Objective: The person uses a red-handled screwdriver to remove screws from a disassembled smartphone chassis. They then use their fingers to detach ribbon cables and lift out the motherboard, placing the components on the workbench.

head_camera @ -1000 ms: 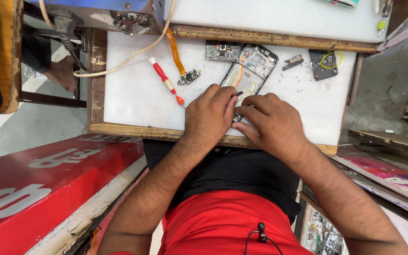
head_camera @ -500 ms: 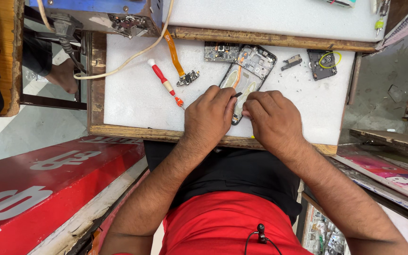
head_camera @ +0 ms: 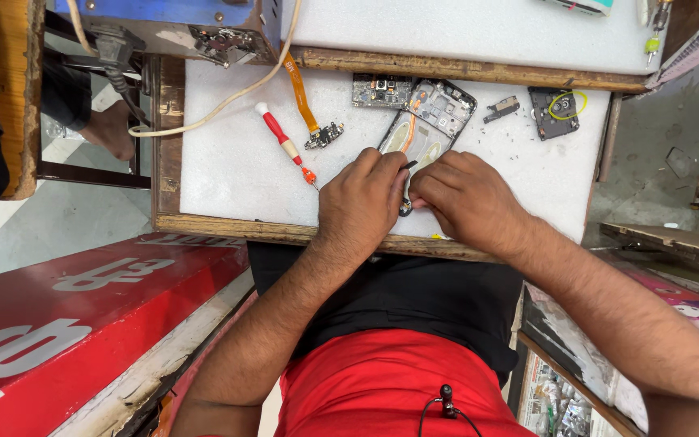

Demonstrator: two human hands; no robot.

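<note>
A: Fingers? Left hand [head_camera: 363, 202] pinches thin black tweezers [head_camera: 408, 165], right hand [head_camera: 464, 198] curls onto the opened phone [head_camera: 426, 125], mid white desk [head_camera: 228, 178].
B: Advice: steady the frame, tip low, gentle.
A: Around: red screwdriver [head_camera: 285, 144], orange flex cable [head_camera: 301, 93], small circuit board [head_camera: 382, 91]; red signboard [head_camera: 82, 307] beside, cluttered workshop.

Both forearms reach forward, bare; left hand [head_camera: 363, 204] and right hand [head_camera: 464, 198] lie knuckles-up, fingers curled, fingertips nearly meeting.
</note>
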